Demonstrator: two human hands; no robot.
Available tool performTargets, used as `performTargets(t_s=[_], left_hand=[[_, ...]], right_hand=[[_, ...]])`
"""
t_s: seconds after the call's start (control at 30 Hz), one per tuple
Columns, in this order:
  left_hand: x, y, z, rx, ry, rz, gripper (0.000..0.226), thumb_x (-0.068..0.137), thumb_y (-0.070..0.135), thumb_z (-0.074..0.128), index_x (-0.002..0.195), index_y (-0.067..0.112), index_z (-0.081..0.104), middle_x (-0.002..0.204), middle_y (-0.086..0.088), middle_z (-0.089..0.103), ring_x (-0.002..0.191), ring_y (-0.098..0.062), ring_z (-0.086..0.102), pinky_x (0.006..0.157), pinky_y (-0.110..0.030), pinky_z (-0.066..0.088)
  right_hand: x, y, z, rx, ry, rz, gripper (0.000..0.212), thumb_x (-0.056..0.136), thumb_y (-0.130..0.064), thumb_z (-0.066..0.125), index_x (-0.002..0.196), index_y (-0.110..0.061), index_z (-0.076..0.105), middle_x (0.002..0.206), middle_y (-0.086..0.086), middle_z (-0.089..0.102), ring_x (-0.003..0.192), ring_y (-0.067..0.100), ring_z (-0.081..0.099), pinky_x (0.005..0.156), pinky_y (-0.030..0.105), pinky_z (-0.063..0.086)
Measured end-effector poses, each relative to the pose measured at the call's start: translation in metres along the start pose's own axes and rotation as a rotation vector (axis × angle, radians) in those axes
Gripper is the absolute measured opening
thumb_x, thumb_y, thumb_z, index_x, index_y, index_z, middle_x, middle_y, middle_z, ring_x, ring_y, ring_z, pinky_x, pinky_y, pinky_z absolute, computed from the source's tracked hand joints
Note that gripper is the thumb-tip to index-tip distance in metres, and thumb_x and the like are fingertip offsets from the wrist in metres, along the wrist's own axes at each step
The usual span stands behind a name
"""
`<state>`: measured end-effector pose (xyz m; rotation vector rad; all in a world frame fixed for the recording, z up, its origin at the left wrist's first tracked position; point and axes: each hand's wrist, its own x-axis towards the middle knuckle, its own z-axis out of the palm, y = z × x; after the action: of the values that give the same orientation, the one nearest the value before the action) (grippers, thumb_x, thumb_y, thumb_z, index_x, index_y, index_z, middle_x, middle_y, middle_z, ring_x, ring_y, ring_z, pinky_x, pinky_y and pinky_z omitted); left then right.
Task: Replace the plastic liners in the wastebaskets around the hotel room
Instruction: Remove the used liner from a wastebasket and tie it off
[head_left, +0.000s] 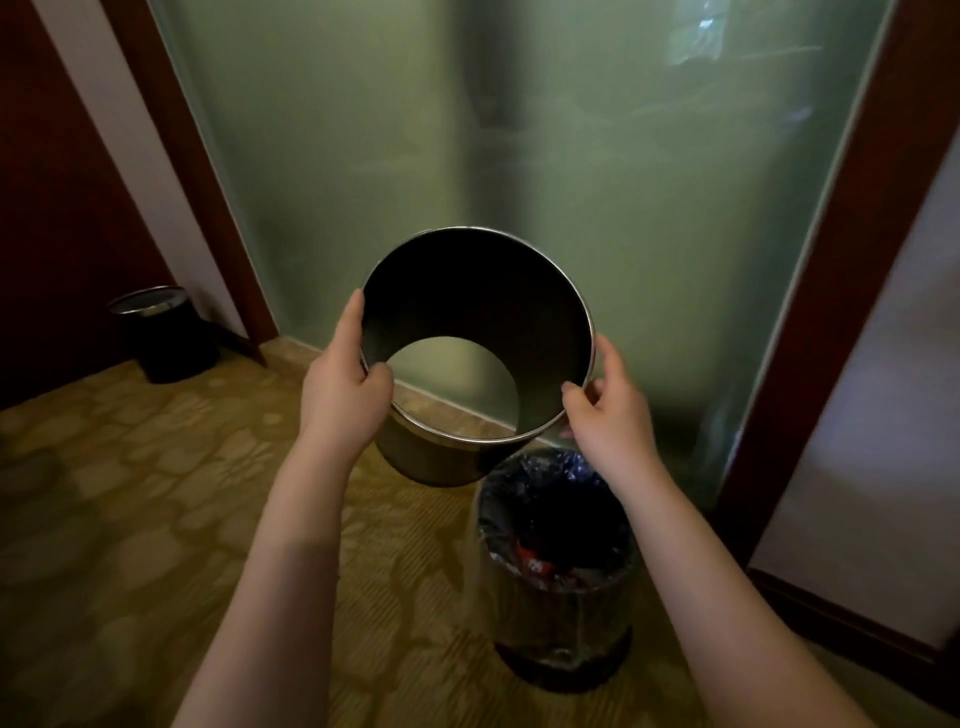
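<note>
I hold a round metal sleeve (540, 322), dark inside and open at both ends, tilted in the air in front of me. My left hand (343, 384) grips its rim on the left, thumb inside. My right hand (608, 410) pinches the rim on the right. Below it on the floor stands a wastebasket (558, 613) with a clear plastic liner (498, 519) folded over its top; dark rubbish with a red scrap lies inside.
A second black wastebasket (163, 332) stands on the floor at the far left by a dark wooden door. A frosted glass panel (519, 156) in a wooden frame rises straight ahead. The floor is patterned yellow carpet (130, 493).
</note>
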<state>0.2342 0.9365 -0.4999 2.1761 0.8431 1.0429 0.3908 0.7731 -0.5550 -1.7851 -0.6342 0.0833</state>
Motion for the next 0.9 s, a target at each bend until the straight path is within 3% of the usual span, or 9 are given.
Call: performTargets(t_s=[0.07,0.17,0.33,0.4,0.47,0.53,0.6,0.7,0.9], left_hand=[[0.001,-0.017,0.003,0.049,-0.025,-0.042,0.072,0.091,0.005,0.045,0.151,0.033,0.018,0.113,-0.002,0.058,0.101,-0.024,0.056,0.084,-0.038,0.046],[0.003,-0.049,0.008,0.101,-0.042,-0.112,0.071,0.091,0.006,0.043,0.151,0.033,0.017,0.128,-0.008,0.055,0.109,-0.029,0.055,0.086,-0.037,0.045],[-0.004,-0.1,0.018,0.019,-0.035,-0.236,0.073,0.09,0.003,0.041,0.151,0.037,0.017,0.128,0.006,0.053,0.101,-0.011,0.053,0.086,-0.033,0.045],[-0.007,-0.122,0.025,-0.012,-0.021,-0.315,0.074,0.091,0.002,0.041,0.151,0.039,0.016,0.108,0.02,0.052,0.082,0.004,0.048,0.076,-0.023,0.043],[-0.012,-0.143,0.031,-0.03,-0.016,-0.384,0.076,0.092,0.001,0.041,0.15,0.041,0.014,0.085,0.027,0.038,0.067,0.006,0.039,0.063,-0.015,0.038],[-0.018,-0.163,0.036,-0.058,-0.021,-0.459,0.077,0.092,0.0,0.041,0.15,0.042,0.012,0.086,0.025,0.037,0.067,0.004,0.038,0.061,-0.015,0.037],[-0.023,-0.18,0.042,-0.106,-0.001,-0.53,0.078,0.092,0.0,0.041,0.149,0.045,0.012,0.108,0.018,0.047,0.076,0.002,0.047,0.068,-0.022,0.045],[-0.032,-0.202,0.055,-0.166,0.059,-0.599,0.078,0.091,0.003,0.042,0.149,0.047,0.013,0.141,0.006,0.046,0.115,-0.017,0.054,0.093,-0.04,0.049],[-0.039,-0.247,0.073,-0.091,0.01,-0.671,0.074,0.092,0.013,0.045,0.151,0.037,0.007,0.15,0.003,0.037,0.127,-0.025,0.047,0.1,-0.05,0.044]], right_hand=[[0.001,0.014,0.023,0.016,-0.022,0.044,0.065,0.096,-0.02,0.054,0.151,-0.035,0.021,0.108,0.001,0.066,0.088,0.021,0.069,0.083,0.045,0.058],[0.001,0.031,0.054,-0.003,-0.052,0.08,0.064,0.097,-0.021,0.052,0.151,-0.033,0.019,0.106,0.004,0.065,0.088,0.022,0.068,0.083,0.045,0.058],[-0.003,0.048,0.097,-0.054,-0.098,0.08,0.065,0.099,-0.018,0.05,0.154,-0.026,0.017,0.113,0.001,0.064,0.09,0.017,0.066,0.084,0.039,0.058],[-0.002,0.058,0.112,-0.089,-0.117,0.078,0.064,0.099,-0.016,0.05,0.154,-0.025,0.018,0.126,0.003,0.06,0.101,0.018,0.064,0.089,0.035,0.055],[-0.001,0.066,0.125,-0.149,-0.141,0.079,0.064,0.099,-0.016,0.05,0.154,-0.023,0.019,0.134,0.004,0.056,0.11,0.021,0.061,0.091,0.034,0.052],[0.003,0.074,0.138,-0.217,-0.187,0.063,0.063,0.099,-0.018,0.05,0.154,-0.024,0.02,0.137,0.005,0.055,0.113,0.023,0.06,0.094,0.037,0.052],[0.012,0.077,0.149,-0.286,-0.245,0.045,0.063,0.099,-0.019,0.05,0.153,-0.024,0.018,0.133,0.008,0.056,0.112,0.026,0.059,0.095,0.039,0.051],[0.035,0.08,0.168,-0.422,-0.349,0.027,0.067,0.099,-0.019,0.05,0.154,-0.021,0.013,0.127,0.015,0.058,0.112,0.033,0.059,0.093,0.04,0.047],[0.06,0.094,0.201,-0.608,-0.56,-0.023,0.069,0.1,-0.018,0.046,0.156,-0.021,0.006,0.131,0.016,0.057,0.107,0.033,0.061,0.089,0.041,0.05]])
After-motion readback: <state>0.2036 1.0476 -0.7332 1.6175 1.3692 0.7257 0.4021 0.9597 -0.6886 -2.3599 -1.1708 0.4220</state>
